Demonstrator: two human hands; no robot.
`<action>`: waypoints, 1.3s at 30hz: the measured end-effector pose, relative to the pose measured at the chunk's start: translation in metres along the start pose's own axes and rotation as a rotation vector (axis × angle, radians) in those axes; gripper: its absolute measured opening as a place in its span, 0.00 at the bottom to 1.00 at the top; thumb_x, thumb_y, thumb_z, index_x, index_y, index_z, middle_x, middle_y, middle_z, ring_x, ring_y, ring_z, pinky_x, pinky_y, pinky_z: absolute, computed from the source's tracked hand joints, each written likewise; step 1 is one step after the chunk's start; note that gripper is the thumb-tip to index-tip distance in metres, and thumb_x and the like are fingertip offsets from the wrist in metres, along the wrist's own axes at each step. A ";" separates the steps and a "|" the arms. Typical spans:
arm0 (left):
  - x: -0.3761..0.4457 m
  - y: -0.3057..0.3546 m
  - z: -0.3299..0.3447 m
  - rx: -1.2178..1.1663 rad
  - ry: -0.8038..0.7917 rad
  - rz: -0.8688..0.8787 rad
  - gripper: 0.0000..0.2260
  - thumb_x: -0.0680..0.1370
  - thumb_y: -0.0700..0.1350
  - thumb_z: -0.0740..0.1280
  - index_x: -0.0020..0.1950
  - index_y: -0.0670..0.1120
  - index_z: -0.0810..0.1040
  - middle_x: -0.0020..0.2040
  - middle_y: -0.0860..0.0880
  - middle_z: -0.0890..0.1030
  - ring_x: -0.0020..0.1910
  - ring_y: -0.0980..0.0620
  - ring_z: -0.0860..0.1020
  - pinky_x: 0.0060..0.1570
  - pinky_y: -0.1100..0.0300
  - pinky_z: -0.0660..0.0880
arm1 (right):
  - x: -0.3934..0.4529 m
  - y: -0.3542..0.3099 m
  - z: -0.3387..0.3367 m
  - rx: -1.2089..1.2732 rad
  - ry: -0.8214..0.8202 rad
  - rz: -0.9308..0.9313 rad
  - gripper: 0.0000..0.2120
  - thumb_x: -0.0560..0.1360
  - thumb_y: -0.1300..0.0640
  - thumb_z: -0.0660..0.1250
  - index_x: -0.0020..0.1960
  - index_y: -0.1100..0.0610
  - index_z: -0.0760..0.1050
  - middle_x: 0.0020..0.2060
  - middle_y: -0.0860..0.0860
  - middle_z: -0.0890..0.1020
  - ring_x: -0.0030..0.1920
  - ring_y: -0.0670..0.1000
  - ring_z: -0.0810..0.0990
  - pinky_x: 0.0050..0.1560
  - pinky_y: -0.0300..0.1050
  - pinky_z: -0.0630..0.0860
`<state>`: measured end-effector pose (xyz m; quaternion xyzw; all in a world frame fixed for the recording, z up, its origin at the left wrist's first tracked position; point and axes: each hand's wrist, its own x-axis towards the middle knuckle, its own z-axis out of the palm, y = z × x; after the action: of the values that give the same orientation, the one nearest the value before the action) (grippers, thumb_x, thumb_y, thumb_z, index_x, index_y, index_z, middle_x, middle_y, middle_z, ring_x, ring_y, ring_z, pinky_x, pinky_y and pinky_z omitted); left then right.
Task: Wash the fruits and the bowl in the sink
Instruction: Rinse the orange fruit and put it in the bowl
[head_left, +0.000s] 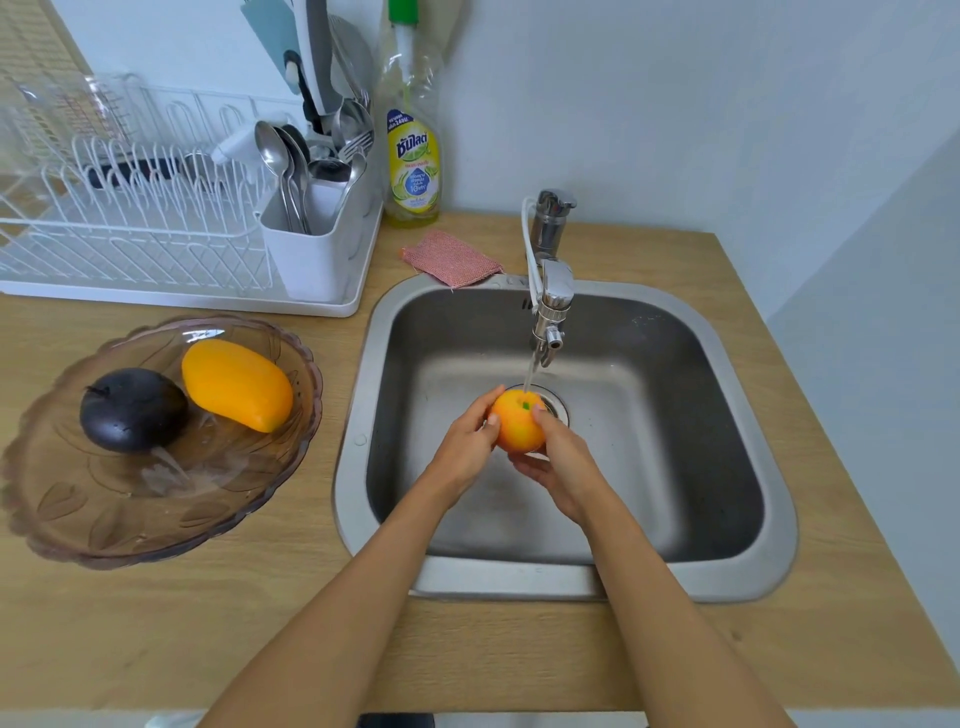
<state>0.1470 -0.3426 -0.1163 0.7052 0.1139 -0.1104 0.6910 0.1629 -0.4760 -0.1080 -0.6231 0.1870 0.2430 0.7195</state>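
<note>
Holding the centre of the sink (727, 364), an orange fruit (517, 423) is gripped between both hands directly under the thin stream of water (529, 375) that falls from the tap (550, 301). The fruit is clasped on its left flank by the left hand (465, 444), whose fingers are curled round it with the thumb laid along the upper side. It is cupped from below and from the right by the right hand (558, 465), the thumb being pressed near a small green mark on top of the fruit. The drain (553, 405) is seen just behind the held fruit, partly hidden by it.

Well to the left of the grip, on the wooden counter (519, 649), a brownish glass bowl (104, 519) is set, and in it a yellow mango (236, 384) and a dark purple round fruit (132, 408) are laid touching each other. Beyond the grip and to its left, a pink scouring pad (451, 257) is placed at the sink's far rim, with a bottle of dish soap (413, 156) stood behind it against the wall. Farther left, a white dish rack (156, 228) is found, its cutlery holder (311, 244) filled with spoons and forks.
</note>
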 end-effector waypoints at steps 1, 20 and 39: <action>0.000 0.001 0.001 -0.023 0.016 -0.042 0.18 0.84 0.47 0.54 0.74 0.54 0.64 0.73 0.46 0.65 0.70 0.47 0.68 0.69 0.49 0.68 | -0.001 0.001 0.001 -0.026 0.004 -0.010 0.20 0.80 0.49 0.62 0.69 0.55 0.67 0.62 0.57 0.73 0.59 0.59 0.79 0.54 0.48 0.80; -0.035 0.007 -0.005 0.300 0.071 -0.246 0.25 0.78 0.66 0.50 0.64 0.51 0.67 0.57 0.42 0.76 0.43 0.47 0.80 0.33 0.60 0.77 | -0.028 0.008 0.027 -0.341 -0.036 0.077 0.19 0.81 0.43 0.49 0.62 0.53 0.68 0.43 0.63 0.81 0.35 0.57 0.81 0.36 0.46 0.79; -0.040 0.007 -0.006 0.255 0.068 -0.112 0.19 0.80 0.60 0.54 0.67 0.51 0.62 0.62 0.47 0.71 0.54 0.48 0.76 0.44 0.61 0.74 | -0.044 0.003 0.018 -0.328 0.077 -0.074 0.15 0.82 0.48 0.58 0.62 0.55 0.72 0.46 0.54 0.80 0.38 0.53 0.83 0.38 0.43 0.80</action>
<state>0.1108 -0.3370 -0.0967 0.7832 0.1614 -0.1387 0.5843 0.1246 -0.4632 -0.0829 -0.7474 0.1491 0.2196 0.6091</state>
